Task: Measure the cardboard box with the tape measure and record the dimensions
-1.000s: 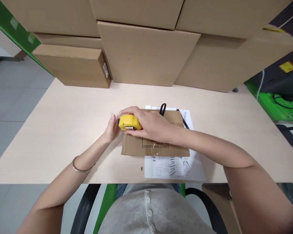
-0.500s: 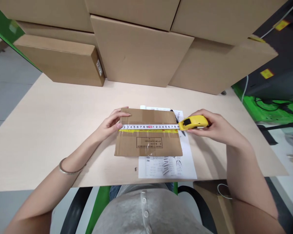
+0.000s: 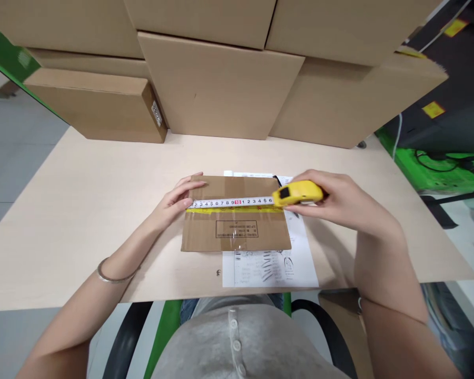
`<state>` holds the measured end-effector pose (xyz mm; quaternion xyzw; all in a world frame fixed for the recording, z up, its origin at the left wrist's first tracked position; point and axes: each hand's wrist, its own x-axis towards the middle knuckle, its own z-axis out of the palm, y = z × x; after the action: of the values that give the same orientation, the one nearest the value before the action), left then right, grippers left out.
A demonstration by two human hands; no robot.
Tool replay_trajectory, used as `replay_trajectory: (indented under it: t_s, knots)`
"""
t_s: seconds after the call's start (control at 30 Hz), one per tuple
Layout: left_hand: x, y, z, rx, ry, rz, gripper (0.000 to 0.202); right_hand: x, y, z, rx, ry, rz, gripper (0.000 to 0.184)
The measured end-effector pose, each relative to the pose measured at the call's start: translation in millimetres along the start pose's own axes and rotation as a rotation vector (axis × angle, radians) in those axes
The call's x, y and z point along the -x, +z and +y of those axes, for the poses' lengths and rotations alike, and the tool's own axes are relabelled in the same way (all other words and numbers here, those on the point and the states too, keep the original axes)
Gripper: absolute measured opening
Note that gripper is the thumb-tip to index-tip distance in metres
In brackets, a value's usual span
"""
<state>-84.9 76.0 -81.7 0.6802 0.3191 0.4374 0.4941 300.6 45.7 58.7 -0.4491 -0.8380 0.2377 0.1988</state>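
Observation:
A small flat cardboard box (image 3: 237, 229) lies in front of me, yellow tape running across its top. My left hand (image 3: 174, 202) grips its left edge, the thumb pressing the end of a measuring blade there and the fingers over the top. The white blade stretches rightward across the box to the yellow tape measure (image 3: 300, 193), showing marks past the red 10. My right hand (image 3: 335, 197) is closed around the tape measure's case, which overlaps the box's right edge. Under the box lies a printed paper sheet (image 3: 260, 271) with handwritten strokes. A dark pen (image 3: 277, 181) is partly hidden behind the box.
Large cardboard boxes (image 3: 221, 87) are stacked along the table's back edge, with a flatter carton (image 3: 98, 108) at the left. Dark equipment (image 3: 446, 68) and cables over a green surface (image 3: 430, 166) stand to the right. The table (image 3: 82, 210) ends close to my body.
My right hand and the tape measure's case have moved left over the box's right edge, and less blade is out. My left hand stays at the box's left edge.

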Motion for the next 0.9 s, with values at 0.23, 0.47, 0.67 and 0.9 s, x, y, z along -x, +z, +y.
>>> replay_trajectory:
  t_s: [0.23,0.47,0.67,0.9]
  knots:
    - [0,9.7,-3,0.122,-0.030,0.092,0.052,-81,75,-72,0.285,-0.388,-0.149,0.030]
    - [3,9.6,35,-0.108,0.032,0.087,0.062,-81,51,-71,0.033,-0.536,-0.204,0.025]
    - [14,49.0,106,-0.471,0.199,-0.137,0.050,-32,4,-35,-0.194,-0.429,-0.485,0.023]
    - [24,94.6,108,-0.891,0.359,-0.314,0.042,-23,12,-35,-0.137,-0.383,-0.570,0.027]
